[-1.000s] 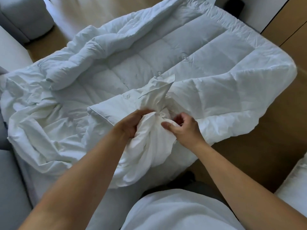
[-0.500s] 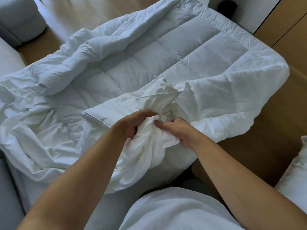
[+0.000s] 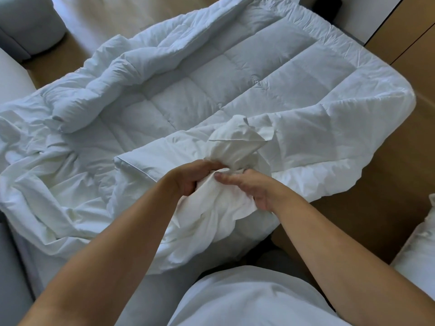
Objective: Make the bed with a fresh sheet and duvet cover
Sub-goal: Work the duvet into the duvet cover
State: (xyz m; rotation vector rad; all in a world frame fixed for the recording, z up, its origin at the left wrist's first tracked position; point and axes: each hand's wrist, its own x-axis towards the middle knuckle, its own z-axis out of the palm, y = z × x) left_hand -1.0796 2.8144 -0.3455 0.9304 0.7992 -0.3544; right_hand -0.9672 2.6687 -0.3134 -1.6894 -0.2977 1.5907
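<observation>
A white quilted duvet lies spread and partly folded over the bed. A thin white duvet cover is bunched at the near edge, with a puffed corner standing up above my hands. My left hand grips the gathered cover just below that corner. My right hand holds the same bunch from the right, thumb lying across the cloth. More loose cover fabric lies crumpled at the left.
Wooden floor runs along the right of the bed. A white pillow lies on the floor at the right edge. Grey upholstered furniture stands at the far left. My white shirt fills the bottom.
My right hand has closed in on the bunched cover and now clasps it beside the left hand. The puffed corner above has rounded and shifted slightly right.
</observation>
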